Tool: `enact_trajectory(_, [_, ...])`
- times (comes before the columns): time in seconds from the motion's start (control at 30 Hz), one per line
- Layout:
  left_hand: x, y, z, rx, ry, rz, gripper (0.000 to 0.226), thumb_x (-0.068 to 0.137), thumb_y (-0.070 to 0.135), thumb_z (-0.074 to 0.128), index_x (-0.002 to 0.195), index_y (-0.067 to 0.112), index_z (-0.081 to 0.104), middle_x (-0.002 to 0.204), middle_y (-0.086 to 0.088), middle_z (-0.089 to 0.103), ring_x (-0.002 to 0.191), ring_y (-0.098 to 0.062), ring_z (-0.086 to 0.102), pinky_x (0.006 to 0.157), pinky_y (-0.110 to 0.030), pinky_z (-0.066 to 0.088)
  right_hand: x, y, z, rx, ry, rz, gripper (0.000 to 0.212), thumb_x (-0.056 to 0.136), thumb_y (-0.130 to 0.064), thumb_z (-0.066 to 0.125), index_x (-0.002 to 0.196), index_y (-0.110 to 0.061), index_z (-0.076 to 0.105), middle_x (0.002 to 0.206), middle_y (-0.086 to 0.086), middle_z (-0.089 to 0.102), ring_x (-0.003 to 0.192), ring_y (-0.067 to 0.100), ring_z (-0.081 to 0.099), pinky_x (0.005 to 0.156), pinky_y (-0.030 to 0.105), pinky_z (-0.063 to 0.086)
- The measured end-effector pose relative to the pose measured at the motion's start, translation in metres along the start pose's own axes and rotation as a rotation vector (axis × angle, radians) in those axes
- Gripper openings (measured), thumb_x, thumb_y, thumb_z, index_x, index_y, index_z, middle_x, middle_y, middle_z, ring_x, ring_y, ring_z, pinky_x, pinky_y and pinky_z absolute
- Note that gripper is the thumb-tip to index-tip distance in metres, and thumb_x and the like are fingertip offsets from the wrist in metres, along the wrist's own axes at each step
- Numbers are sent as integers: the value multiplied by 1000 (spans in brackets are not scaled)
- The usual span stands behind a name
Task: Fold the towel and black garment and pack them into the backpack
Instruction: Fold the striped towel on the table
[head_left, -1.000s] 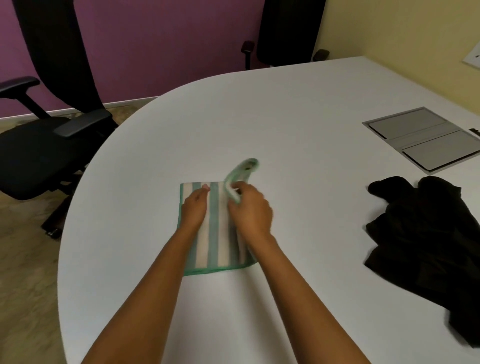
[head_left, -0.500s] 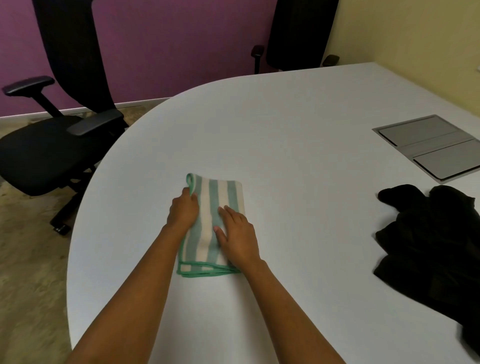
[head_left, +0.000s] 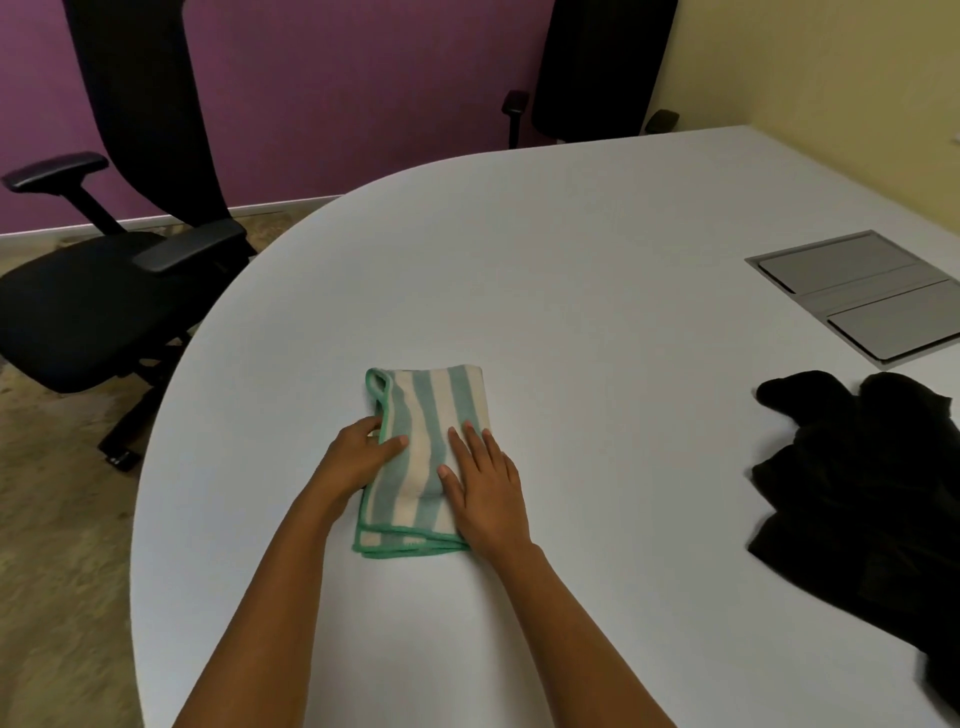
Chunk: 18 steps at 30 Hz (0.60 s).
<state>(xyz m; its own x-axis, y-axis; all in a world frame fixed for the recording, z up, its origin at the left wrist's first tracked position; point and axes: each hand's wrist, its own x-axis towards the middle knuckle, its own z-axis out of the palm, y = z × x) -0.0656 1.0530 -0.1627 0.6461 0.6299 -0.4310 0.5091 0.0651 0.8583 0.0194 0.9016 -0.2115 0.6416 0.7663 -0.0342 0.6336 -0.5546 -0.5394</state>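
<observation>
Item under task: a folded terry towel (head_left: 434, 402), cream with pale green stripes and a brighter green stitched border. It lies flat on the white round-ended table (head_left: 571, 260), nearer the table's curved left edge than its right side. The towel forms a narrow oblong of several layers. The stacked bordered edges show at its near end, and a small loop of border stands open at its far left corner.

The right hand (head_left: 488, 493) lies palm-down on the towel's right half, fingers straight and close together, pressing the cloth. The left hand (head_left: 356, 462) sits at the towel's left edge. Its thumb is laid across the top layer and its fingers are bent against the border; whether they grasp the edge cannot be told.

The crumpled black garment (head_left: 857, 493) lies unfolded toward the table's right side, well apart from the towel. A grey hinged panel (head_left: 857, 293) is set into the table beyond the garment. Two black office chairs stand off the table, one (head_left: 104, 291) by the left edge and one (head_left: 592, 62) at the far edge.
</observation>
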Motion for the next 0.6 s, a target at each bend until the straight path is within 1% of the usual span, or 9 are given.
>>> enact_trajectory(0.13, [-7,5,9,185,169,123,38,98,24,45,135,15,44,125,-12,57,105,-26,56,83,-31,45,-3,-5,-6,24,51,-3,67,88,-59,4,150,-34,7,159,-11,5,146,10,0,115,26,0])
enact_trajectory(0.23, [-10,3,13,248,181,99,41,101,23,38,141,16,36,129,-16,53,108,-29,53,82,-29,41,-4,-11,-10,23,74,-28,65,89,-57,5,150,-33,5,159,-11,5,146,10,-1,114,25,-1])
enact_trajectory(0.3, [-12,-6,13,307,191,62,43,101,23,37,143,19,32,128,-18,53,110,-33,54,86,-34,44,-6,-11,-9,-13,61,-59,67,88,-57,1,150,-32,4,159,-9,3,146,11,-2,114,26,-3])
enact_trajectory(0.37, [-13,-18,12,407,245,27,44,100,22,39,143,22,30,126,-18,54,107,-34,55,86,-40,47,-11,-6,-1,-95,18,-104,72,85,-60,-7,150,-30,2,159,-8,-2,146,14,-7,115,29,-4])
enact_trajectory(0.43, [-16,-28,12,531,322,3,47,98,19,41,144,23,29,129,-14,52,110,-32,54,86,-40,45,-17,2,11,-158,-13,-134,77,83,-64,-16,149,-28,0,156,-7,-8,143,19,-13,118,37,0])
enact_trajectory(0.5, [-20,-31,15,589,403,14,50,96,12,42,144,20,30,133,-10,49,115,-29,51,89,-40,44,-20,7,20,-181,-36,-128,79,79,-66,-21,146,-27,-4,152,-7,-13,140,21,-18,119,42,1])
enact_trajectory(0.53, [-21,-31,17,595,439,47,50,95,8,42,144,18,32,134,-10,48,117,-28,49,91,-40,42,-20,7,21,-178,-43,-118,79,78,-66,-21,145,-27,-6,151,-7,-15,140,20,-19,119,41,-1])
enact_trajectory(0.6, [-19,-29,23,618,468,164,47,95,6,41,141,14,38,137,-11,47,120,-29,47,97,-40,39,-17,2,15,-164,-53,-106,78,78,-63,-19,147,-27,-8,154,-8,-14,142,17,-18,116,33,-10])
